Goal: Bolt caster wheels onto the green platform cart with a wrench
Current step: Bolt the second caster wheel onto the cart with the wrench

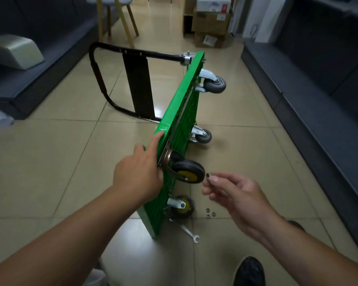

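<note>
Green platform cart point(180, 112), on edge mid-floor, we judge stiff but tippy: our left hand point(139, 172) curls over its top rim by the yellow-hubbed caster point(187, 171); at three o'clock our right hand point(236, 193) pinches a small nut point(208, 175).

The bright green plastic platform cart point(177, 100) has a lattice-patterned underside and a black tubular metal handle point(145, 52). The far grey rubber caster wheels point(215, 85) have silver brackets. The near black rubber caster wheels point(188, 171) have yellow hubs. The small metal nut point(208, 175) is dark. The glossy tiled floor point(60, 151) is beige.
</note>
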